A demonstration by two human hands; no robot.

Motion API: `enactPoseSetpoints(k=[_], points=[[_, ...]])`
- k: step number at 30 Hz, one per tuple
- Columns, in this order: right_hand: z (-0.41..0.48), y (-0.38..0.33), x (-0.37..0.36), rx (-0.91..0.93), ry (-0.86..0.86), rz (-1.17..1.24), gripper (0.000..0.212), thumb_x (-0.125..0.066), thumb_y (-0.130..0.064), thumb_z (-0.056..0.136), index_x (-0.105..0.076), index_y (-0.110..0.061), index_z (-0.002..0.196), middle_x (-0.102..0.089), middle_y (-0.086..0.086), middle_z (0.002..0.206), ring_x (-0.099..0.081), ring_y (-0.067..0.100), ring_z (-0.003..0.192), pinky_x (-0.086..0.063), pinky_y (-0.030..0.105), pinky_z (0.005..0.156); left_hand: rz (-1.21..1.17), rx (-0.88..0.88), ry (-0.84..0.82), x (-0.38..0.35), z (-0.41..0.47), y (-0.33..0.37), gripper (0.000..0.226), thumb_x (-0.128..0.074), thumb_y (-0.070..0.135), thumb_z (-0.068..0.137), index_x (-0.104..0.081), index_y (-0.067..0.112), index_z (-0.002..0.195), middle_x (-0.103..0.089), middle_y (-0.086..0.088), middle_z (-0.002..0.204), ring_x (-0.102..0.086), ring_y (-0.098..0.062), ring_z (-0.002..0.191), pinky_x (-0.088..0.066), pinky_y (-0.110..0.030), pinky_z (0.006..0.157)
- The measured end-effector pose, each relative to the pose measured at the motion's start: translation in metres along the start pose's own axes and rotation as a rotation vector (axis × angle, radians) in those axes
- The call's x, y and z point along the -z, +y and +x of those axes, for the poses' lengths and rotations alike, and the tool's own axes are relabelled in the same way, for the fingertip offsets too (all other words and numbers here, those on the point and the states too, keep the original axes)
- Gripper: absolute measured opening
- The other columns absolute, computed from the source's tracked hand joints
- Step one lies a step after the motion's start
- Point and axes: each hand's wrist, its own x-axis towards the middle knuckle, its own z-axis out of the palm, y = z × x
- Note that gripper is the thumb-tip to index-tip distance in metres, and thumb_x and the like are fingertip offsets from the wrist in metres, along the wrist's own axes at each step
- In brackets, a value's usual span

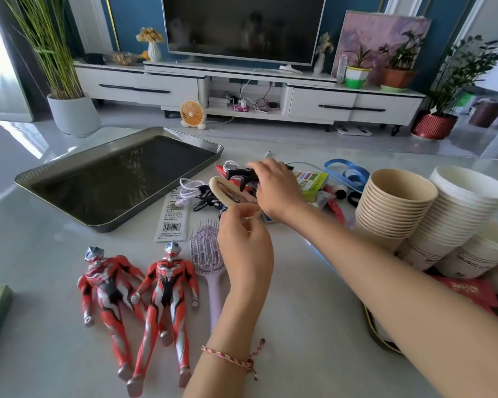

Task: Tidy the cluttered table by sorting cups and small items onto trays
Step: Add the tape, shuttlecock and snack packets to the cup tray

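Nearest, at seven o'clock from the hands, two red toy figures (167,282) lie side by side, a lilac hairbrush (207,254) just beside them. The left hand (245,251) pinches the near end of a beige oval ring (219,185). The right hand (279,191), fingers curled, grips a black clip (239,173) over the pile of small items (311,182). Stacked cups (394,208) lie at three o'clock and the tray (112,179) at ten.

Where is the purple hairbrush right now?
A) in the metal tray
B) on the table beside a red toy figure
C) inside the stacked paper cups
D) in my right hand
B: the purple hairbrush lies flat on the table, right beside the right-hand red toy figure and outside the metal tray.
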Motion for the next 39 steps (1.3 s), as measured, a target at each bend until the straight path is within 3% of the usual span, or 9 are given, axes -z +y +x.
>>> enactPoseSetpoints(k=[3,9,16,19,23,27,33,36,39], points=[[0.015,-0.001,-0.004,0.047,-0.125,-0.121,0.057,-0.047,-0.002,0.088,-0.030,-0.013,0.141,-0.041,0.012,0.138,-0.038,0.031,0.126,-0.036,0.040,0.100,-0.014,-0.016,0.017,-0.002,0.001,-0.001,0.021,-0.048,-0.002,0.081,-0.061,0.014,0.085,-0.065,-0.005,0.091,-0.060,-0.022,0.086,-0.044,-0.030,0.076],[0.013,-0.001,-0.005,0.090,-0.091,-0.157,0.025,-0.041,0.004,0.089,-0.056,-0.002,0.107,-0.049,0.015,0.109,-0.051,0.031,0.100,-0.033,0.032,0.068,-0.014,0.018,0.034,-0.001,0.001,-0.003,0.025,-0.045,-0.004,0.080,-0.059,0.016,0.082,-0.064,-0.002,0.088,-0.059,-0.021,0.085,-0.040,-0.024,0.070],[-0.028,0.000,-0.001,0.125,0.225,0.104,0.031,-0.045,0.006,0.081,-0.062,0.005,0.108,-0.056,0.019,0.114,-0.050,0.035,0.108,-0.046,0.044,0.086,-0.100,0.086,0.007,0.002,0.005,-0.001,0.021,-0.044,0.005,0.087,-0.059,0.017,0.080,-0.064,0.002,0.080,-0.061,-0.022,0.078,-0.045,-0.029,0.069],[-0.057,-0.005,0.005,0.219,0.443,0.269,0.031,-0.046,0.006,0.076,-0.065,0.006,0.100,-0.061,0.021,0.105,-0.058,0.032,0.101,-0.047,0.033,0.088,-0.263,0.241,-0.052,0.005,0.008,0.004,0.022,-0.042,0.013,0.092,-0.061,0.015,0.081,-0.065,-0.002,0.080,-0.061,-0.021,0.074,-0.049,-0.032,0.068],[-0.098,-0.009,0.013,0.240,0.518,0.527,0.025,-0.052,0.005,0.080,-0.067,0.004,0.100,-0.061,0.017,0.106,-0.053,0.012,0.102,-0.037,0.009,0.092,-0.550,0.453,-0.300,0.009,0.008,0.011,0.040,-0.033,0.030,0.099,-0.063,0.009,0.082,-0.068,-0.004,0.073,-0.063,-0.015,0.066,-0.052,-0.025,0.063],[-0.136,-0.003,0.018,0.185,0.559,0.654,0.027,-0.061,0.009,0.077,-0.070,-0.004,0.099,-0.059,0.008,0.110,-0.056,0.007,0.103,-0.044,0.018,0.093,-0.738,0.544,-0.466,0.020,-0.001,0.014,0.029,-0.039,0.035,0.096,-0.054,0.010,0.091,-0.067,-0.008,0.073,-0.064,-0.016,0.064,-0.053,-0.023,0.057],[-0.193,0.013,0.039,0.077,0.576,0.879,0.013,-0.057,-0.006,0.088,-0.069,-0.009,0.094,-0.061,0.006,0.106,-0.059,0.019,0.107,-0.050,0.039,0.087,-0.569,0.506,-0.665,0.027,-0.024,0.016,0.037,-0.041,0.045,0.089,-0.052,0.015,0.108,-0.068,-0.011,0.075,-0.066,-0.020,0.067,-0.054,-0.027,0.059],[-0.215,0.011,0.066,0.037,0.583,1.075,0.012,-0.053,-0.011,0.090,-0.063,-0.015,0.092,-0.064,-0.001,0.096,-0.065,0.025,0.088,-0.051,0.030,0.081,-0.341,0.369,-0.638,0.021,-0.035,0.016,0.040,-0.041,0.044,0.090,-0.052,0.010,0.108,-0.066,-0.015,0.080,-0.064,-0.021,0.060,-0.051,-0.026,0.051],[-0.237,0.017,0.092,-0.151,0.601,1.280,0.003,-0.056,-0.009,0.088,-0.059,-0.010,0.086,-0.069,0.004,0.099,-0.068,0.024,0.077,-0.054,0.026,0.075,-0.364,0.307,-0.610,0.016,-0.048,0.016,0.037,-0.058,0.037,0.084,-0.048,0.014,0.112,-0.064,-0.011,0.078,-0.062,-0.023,0.060,-0.049,-0.027,0.049]])
